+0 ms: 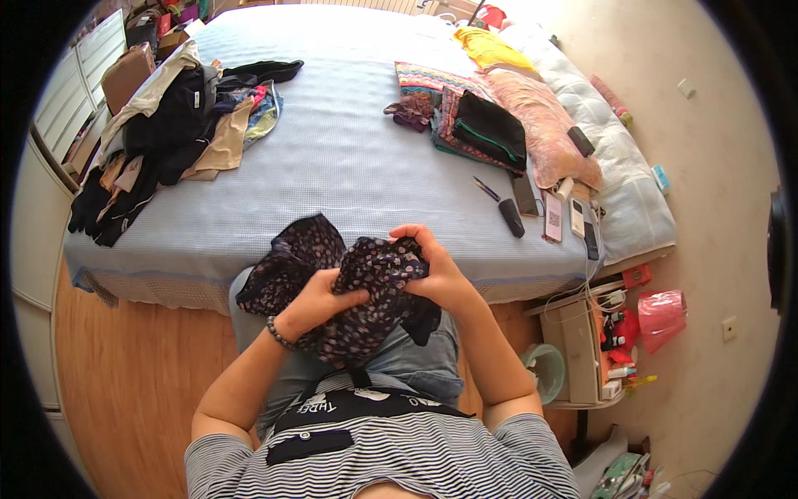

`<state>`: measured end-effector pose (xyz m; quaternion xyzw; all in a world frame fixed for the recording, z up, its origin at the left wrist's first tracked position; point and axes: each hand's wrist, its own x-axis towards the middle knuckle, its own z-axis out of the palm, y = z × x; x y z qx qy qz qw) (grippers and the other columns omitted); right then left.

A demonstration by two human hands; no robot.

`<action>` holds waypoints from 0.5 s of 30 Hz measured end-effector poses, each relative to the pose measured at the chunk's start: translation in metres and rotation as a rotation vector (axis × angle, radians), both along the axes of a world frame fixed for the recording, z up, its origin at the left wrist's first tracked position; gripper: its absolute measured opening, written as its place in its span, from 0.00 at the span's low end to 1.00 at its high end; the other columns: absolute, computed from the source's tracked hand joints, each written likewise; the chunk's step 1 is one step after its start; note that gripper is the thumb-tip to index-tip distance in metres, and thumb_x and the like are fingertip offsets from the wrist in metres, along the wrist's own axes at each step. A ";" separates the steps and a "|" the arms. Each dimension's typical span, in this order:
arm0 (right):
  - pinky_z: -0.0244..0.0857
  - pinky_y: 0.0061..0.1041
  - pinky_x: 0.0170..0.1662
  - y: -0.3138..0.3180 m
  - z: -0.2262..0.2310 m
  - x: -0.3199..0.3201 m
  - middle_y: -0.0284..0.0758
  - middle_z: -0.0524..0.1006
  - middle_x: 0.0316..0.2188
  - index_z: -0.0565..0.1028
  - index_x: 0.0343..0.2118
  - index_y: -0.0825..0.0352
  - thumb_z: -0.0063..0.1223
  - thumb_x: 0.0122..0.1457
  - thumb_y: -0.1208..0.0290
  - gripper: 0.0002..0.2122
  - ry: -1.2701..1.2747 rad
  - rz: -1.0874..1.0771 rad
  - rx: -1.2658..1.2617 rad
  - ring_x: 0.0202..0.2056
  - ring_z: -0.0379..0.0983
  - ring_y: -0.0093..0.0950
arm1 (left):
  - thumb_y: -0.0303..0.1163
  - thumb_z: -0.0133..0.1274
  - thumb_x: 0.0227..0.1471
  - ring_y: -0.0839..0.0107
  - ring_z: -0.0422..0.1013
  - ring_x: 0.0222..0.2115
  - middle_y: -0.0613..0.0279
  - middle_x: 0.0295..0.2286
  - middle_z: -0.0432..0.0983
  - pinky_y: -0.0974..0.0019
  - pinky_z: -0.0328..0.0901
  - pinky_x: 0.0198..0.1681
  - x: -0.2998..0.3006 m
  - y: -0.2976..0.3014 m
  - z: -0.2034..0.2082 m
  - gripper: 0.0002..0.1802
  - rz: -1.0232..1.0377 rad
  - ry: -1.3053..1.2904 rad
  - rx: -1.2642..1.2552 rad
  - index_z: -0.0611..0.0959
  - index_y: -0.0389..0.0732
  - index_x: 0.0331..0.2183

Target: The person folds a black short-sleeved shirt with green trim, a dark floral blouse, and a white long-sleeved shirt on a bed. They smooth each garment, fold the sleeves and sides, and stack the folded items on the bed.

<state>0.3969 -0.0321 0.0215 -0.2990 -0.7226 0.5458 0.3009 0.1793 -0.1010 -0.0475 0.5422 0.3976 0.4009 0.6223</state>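
Observation:
A dark garment with a small pink floral print [366, 270] is bunched up between my two hands, above my lap at the bed's near edge. My left hand [320, 303] grips its left side, thumb lying across the cloth. My right hand [432, 266] pinches its right upper part, with the fingers curled over the top edge. One part of the cloth spreads to the left, partly over the bed edge, and a dark corner hangs below my right hand. The garment's exact kind cannot be made out from its folds. A dark bead bracelet [280, 333] circles my left wrist.
A heap of mixed clothes [170, 125] lies on the bed's left side. Folded dark clothes [482, 129] lie at the right, beside a pink pillow [540, 125]. Nearer are a phone [553, 218], a white remote [577, 218] and a black case [511, 218]. A bin [544, 370] stands by a drawer unit.

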 end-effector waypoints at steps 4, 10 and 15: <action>0.64 0.24 0.46 -0.005 0.011 0.006 0.37 0.72 0.38 0.64 0.49 0.65 0.57 0.40 0.85 0.29 -0.163 -0.106 0.141 0.42 0.72 0.28 | 0.23 0.57 0.48 0.79 0.73 0.34 0.67 0.35 0.78 0.75 0.67 0.40 -0.019 0.003 0.047 0.14 0.282 -0.383 -0.059 0.79 0.36 0.40; 0.66 0.36 0.37 0.006 0.019 0.023 0.42 0.76 0.31 0.75 0.34 0.67 0.59 0.41 0.77 0.13 -0.448 -0.387 0.815 0.35 0.73 0.43 | 0.24 0.55 0.51 0.83 0.71 0.31 0.68 0.33 0.78 0.79 0.65 0.35 -0.055 -0.008 0.084 0.12 0.314 -0.347 0.189 0.79 0.35 0.40; 0.66 0.30 0.33 0.013 0.039 0.024 0.43 0.76 0.28 0.75 0.34 0.69 0.49 0.48 0.82 0.09 -0.129 -0.570 0.860 0.28 0.73 0.39 | 0.23 0.47 0.56 0.84 0.69 0.31 0.69 0.32 0.77 0.79 0.64 0.35 -0.073 -0.009 0.101 0.08 0.578 -0.018 0.379 0.80 0.32 0.36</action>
